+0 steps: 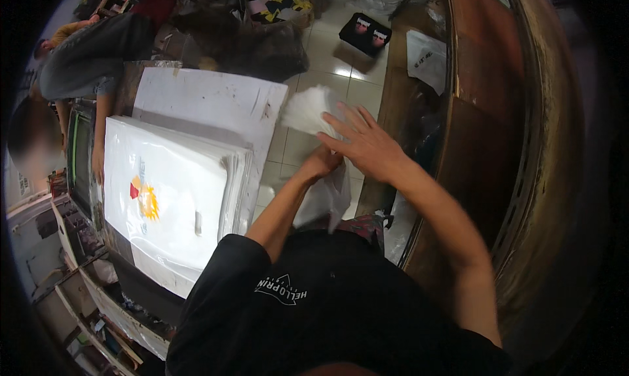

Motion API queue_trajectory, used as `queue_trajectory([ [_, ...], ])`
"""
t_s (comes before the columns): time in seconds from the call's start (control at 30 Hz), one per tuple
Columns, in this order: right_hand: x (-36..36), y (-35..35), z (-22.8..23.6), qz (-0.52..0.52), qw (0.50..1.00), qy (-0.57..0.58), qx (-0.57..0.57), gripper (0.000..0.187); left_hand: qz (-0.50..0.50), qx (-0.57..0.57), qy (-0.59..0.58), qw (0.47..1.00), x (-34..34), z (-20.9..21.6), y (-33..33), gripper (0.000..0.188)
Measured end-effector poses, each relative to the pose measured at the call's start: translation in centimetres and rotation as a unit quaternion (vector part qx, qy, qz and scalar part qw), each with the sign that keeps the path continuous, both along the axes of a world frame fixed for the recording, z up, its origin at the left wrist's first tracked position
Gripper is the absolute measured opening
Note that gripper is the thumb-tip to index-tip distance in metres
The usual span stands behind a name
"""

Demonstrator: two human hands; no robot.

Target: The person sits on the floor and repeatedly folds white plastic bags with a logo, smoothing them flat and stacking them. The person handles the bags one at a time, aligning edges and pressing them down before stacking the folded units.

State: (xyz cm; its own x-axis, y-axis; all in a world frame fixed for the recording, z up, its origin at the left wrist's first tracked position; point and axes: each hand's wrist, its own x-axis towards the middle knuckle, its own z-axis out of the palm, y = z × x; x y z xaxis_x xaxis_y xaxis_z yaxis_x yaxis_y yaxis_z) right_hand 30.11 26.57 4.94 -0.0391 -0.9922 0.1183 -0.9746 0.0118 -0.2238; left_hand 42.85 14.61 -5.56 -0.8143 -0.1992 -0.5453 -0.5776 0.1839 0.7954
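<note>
A bundle of thin white plastic sheets, which look like bags [309, 110], is gathered in front of me, its upper end fanned and its lower end hanging loose. My left hand [322, 161] is closed around the middle of the bundle, its fingers partly hidden. Just above it, my right hand [368, 146] rests against the fanned edges with its fingers spread. To the left lies a thick stack of white plastic bags [177, 163], the top one printed in yellow and red and showing a handle hole.
The stack sits on a white board [209, 91]. At the far left, a co-worker's arm [100, 137] reaches down by a dark frame [80, 150]. A black printed item [365, 34] lies on the tiled floor [321, 64]. Brown panels [488, 137] stand along my right.
</note>
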Motion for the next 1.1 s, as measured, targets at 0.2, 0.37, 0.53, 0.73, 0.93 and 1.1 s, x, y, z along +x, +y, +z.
queue_trajectory([
  [0.2,0.5,0.6,-4.4,0.220,0.962,0.146,0.075,0.040,-0.206,-0.049,0.053,0.976,1.6,-0.4,1.9,0.033],
  [0.37,5.2,2.7,-4.7,0.182,0.936,0.042,0.299,0.040,-0.287,-0.151,-0.053,0.945,6.2,-2.2,5.3,0.040],
  [0.53,12.9,9.0,-9.2,0.010,0.904,-0.163,0.396,0.033,-0.366,-0.184,-0.101,0.906,12.2,-0.6,8.9,0.041],
  [0.73,21.8,15.5,-13.4,-0.031,0.881,-0.223,0.416,0.027,-0.433,-0.143,-0.144,0.878,20.0,-2.8,11.3,0.035],
  [0.93,28.1,18.4,-14.5,-0.080,0.871,-0.237,0.422,0.019,-0.472,-0.087,-0.151,0.864,25.1,-4.5,12.9,0.035],
  [1.1,30.0,17.3,-16.3,-0.091,0.863,-0.240,0.436,0.019,-0.480,-0.057,-0.145,0.864,27.6,-7.8,12.2,0.039],
])
